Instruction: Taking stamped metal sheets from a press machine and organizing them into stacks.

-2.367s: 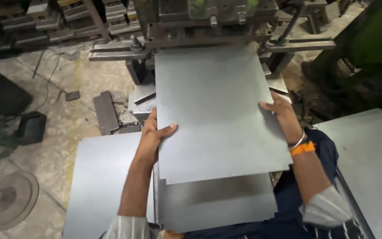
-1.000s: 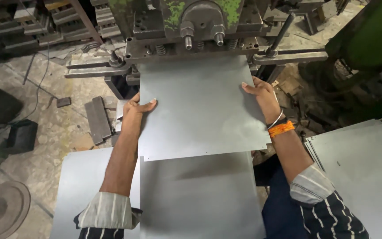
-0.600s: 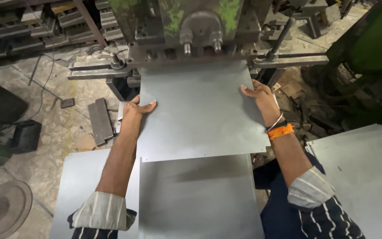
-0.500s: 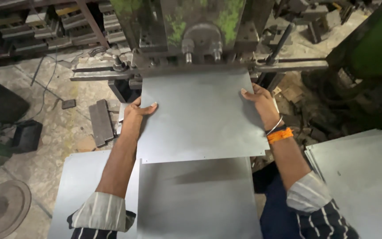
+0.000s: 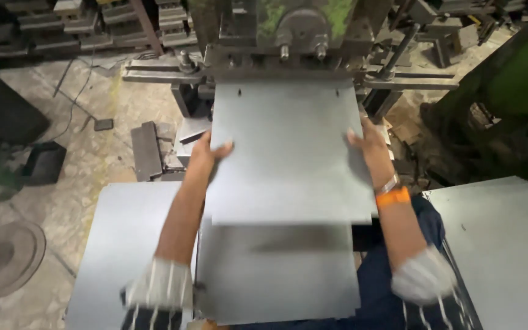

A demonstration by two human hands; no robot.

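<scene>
Grey metal sheet (image 5: 285, 153) between both hands

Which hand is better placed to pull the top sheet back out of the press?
Neither clearly: left hand and right hand grip opposite edges of the sheet about level, at the press.

You see a plain grey metal sheet (image 5: 288, 153). The machine (image 5: 294, 30) is dark grey with green patches. Your wristband (image 5: 393, 197) is bright orange. Your sleeve (image 5: 160, 284) is white with thin dark stripes.
</scene>
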